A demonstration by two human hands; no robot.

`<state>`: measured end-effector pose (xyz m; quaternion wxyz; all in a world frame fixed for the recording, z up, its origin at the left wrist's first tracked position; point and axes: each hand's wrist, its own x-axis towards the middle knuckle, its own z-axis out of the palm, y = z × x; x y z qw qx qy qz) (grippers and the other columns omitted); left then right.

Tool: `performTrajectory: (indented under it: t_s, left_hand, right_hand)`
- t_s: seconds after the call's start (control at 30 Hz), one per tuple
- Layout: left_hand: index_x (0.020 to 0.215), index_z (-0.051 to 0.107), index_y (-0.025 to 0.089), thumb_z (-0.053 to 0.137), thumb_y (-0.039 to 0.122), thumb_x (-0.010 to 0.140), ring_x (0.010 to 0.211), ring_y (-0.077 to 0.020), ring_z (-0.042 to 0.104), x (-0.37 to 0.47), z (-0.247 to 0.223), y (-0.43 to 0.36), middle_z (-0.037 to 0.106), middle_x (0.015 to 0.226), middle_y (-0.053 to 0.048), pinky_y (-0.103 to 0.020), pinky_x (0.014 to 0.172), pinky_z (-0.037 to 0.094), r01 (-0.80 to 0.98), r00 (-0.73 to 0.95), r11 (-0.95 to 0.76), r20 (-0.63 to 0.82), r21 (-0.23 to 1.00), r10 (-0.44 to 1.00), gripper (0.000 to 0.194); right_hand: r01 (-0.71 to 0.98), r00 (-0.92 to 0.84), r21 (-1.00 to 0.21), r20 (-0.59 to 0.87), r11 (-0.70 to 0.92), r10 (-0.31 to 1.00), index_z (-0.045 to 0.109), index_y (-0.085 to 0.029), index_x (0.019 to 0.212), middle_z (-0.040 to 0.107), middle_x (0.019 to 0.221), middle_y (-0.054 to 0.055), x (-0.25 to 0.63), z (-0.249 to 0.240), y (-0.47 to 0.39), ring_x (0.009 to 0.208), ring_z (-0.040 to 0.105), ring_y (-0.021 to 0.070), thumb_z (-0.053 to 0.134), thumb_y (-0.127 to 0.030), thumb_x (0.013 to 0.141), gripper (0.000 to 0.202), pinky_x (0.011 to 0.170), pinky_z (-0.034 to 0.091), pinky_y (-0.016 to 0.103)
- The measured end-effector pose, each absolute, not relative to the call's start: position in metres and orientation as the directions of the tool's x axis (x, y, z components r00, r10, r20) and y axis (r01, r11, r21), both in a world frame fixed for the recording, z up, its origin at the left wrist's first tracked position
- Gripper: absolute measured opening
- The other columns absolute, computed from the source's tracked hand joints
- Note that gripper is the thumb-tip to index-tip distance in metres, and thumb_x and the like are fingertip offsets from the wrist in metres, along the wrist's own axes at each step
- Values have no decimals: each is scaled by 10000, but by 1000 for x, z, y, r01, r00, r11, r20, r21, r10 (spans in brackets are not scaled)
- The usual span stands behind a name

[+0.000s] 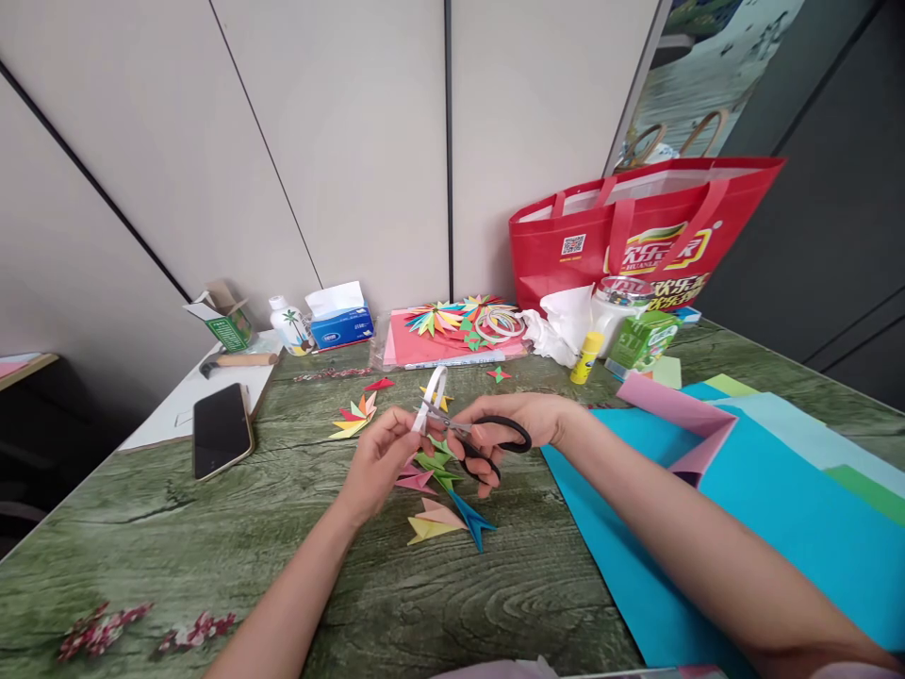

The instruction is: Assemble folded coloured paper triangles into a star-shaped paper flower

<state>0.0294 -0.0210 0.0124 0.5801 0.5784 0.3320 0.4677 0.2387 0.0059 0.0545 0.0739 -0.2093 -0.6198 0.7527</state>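
Observation:
Near the middle of the view, my left hand pinches a looped white strip. Fingers of my right hand are in the handles of black-handled scissors, whose blades point left and meet the strip close to my left fingertips. Below and around both hands lie folded paper pieces: a blue one, a pale yellow and peach one, and pink and green ones partly hidden by my right hand. A fan of folded pieces rests left of my left hand.
At left are a phone and a hammer. Along the wall stand a bottle, a tissue pack and paper stars. A glue stick, a red bag and blue paper sheets are at right.

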Motion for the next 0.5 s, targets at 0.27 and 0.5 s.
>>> performTrajectory:
  t_s: [0.27, 0.5]
  left_hand:
    - [772, 539, 158, 562, 266, 776, 692, -155, 531, 24, 10, -18, 622, 783, -58, -292, 662, 392, -92, 359, -172, 194, 981, 913, 110]
    - [741, 537, 170, 564, 276, 775, 652, -144, 524, 23, 9, -17, 591, 687, -19, -281, 644, 390, -94, 347, -185, 207, 978, 915, 115]
  right_hand:
    - [45, -936, -946, -152, -321, 317, 500, -137, 820, 477, 568, -58, 234, 45, 10, 524, 501, 76, 618, -570, 653, 479, 624, 506, 294]
    - [18, -945, -945, -123, -327, 304, 464, -138, 798, 413, 548, -80, 233, 39, 14, 452, 432, 43, 614, -553, 680, 457, 575, 527, 294]
